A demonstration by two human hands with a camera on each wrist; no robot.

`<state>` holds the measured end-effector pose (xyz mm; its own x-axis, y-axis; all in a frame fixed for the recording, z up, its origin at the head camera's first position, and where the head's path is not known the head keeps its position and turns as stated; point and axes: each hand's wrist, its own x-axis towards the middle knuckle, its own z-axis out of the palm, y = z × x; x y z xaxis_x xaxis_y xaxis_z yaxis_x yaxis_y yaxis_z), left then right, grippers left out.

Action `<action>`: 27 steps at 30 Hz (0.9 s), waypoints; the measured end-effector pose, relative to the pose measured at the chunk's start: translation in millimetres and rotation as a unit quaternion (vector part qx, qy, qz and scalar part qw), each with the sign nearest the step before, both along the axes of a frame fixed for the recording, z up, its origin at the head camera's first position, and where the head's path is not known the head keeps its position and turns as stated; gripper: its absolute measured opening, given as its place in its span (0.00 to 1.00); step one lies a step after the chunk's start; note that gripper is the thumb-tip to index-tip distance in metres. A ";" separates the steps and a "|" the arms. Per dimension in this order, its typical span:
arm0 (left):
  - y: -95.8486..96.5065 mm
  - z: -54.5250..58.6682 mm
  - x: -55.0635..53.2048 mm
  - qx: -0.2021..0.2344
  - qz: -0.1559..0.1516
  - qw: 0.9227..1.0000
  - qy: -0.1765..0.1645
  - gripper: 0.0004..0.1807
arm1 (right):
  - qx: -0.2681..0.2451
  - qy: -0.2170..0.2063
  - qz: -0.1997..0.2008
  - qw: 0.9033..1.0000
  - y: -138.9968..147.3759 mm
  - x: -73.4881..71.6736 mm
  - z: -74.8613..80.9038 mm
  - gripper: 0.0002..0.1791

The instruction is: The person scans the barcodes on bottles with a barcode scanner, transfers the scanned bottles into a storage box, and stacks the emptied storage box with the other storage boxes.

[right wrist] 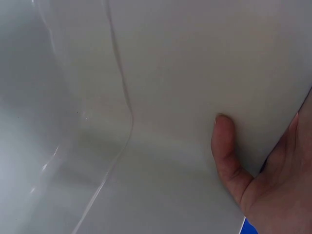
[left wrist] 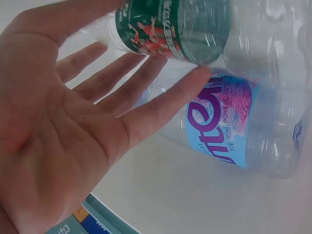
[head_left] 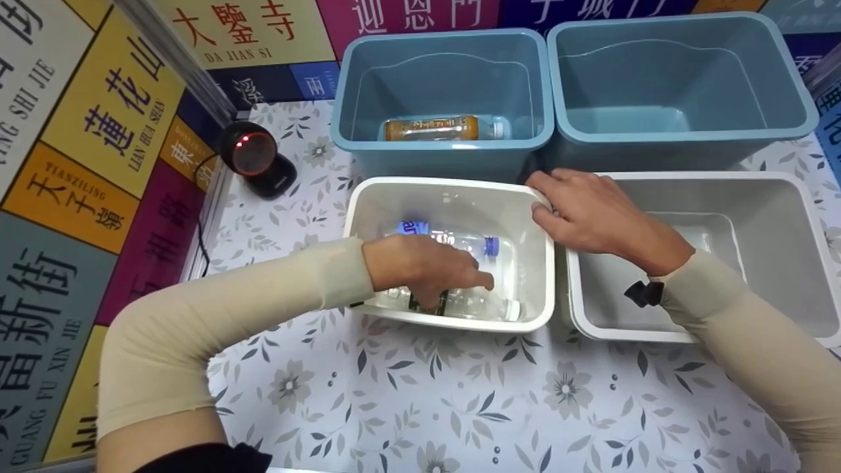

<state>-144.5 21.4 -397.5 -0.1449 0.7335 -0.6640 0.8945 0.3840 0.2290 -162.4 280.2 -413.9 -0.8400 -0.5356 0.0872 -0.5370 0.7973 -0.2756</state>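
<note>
My left hand [head_left: 427,263] reaches down into the left white bin [head_left: 549,282], over several clear plastic bottles lying in it. Its fingers are stretched out and spread in the left wrist view, the index fingertip right at a green-labelled bottle [left wrist: 153,24]. Beside that lies a bottle with a blue and purple label [left wrist: 219,122]. One bottle has a blue cap [head_left: 491,246], another a white cap [head_left: 512,310]. At the bin's back right corner, my right hand [head_left: 594,210] grips the rim, thumb [right wrist: 226,151] against the inner wall and fingers outside.
Another white bin [head_left: 818,230] stands to the right. Behind are two blue bins [head_left: 440,146] [head_left: 690,136]; the left one contains an orange-labelled bottle [head_left: 430,129]. A black device with red lights [head_left: 256,157] sits at the left on the flowered tablecloth [head_left: 420,394], near printed wall panels.
</note>
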 end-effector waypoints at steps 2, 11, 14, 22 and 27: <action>-0.1 0.1 -0.3 0.000 -0.001 1.000 0.001 0.49 | -0.001 0.001 0.000 1.000 0.0 0.0 -0.3 0.11; -4.9 20.3 -3.6 0.023 0.000 1.000 0.003 0.47 | -0.002 0.008 0.003 1.000 -0.5 -0.6 -1.4 0.09; -7.1 35.2 -4.4 0.044 0.004 0.999 0.015 0.46 | 0.002 0.004 0.000 1.000 0.3 -1.1 -0.7 0.10; -16.1 70.7 0.9 0.081 0.025 0.994 0.075 0.48 | 0.001 0.004 -0.002 1.000 0.0 -1.3 -0.2 0.10; -23.2 80.4 4.9 0.081 0.041 0.990 0.105 0.47 | 0.000 0.003 -0.001 1.000 -1.3 -1.2 -0.3 0.10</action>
<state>-139.6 -1.8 -317.1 -0.3312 0.8078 -0.4876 0.8964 0.4307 0.1049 -163.6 278.8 -414.2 -0.8401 -0.5347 0.0911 -0.5375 0.7982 -0.2720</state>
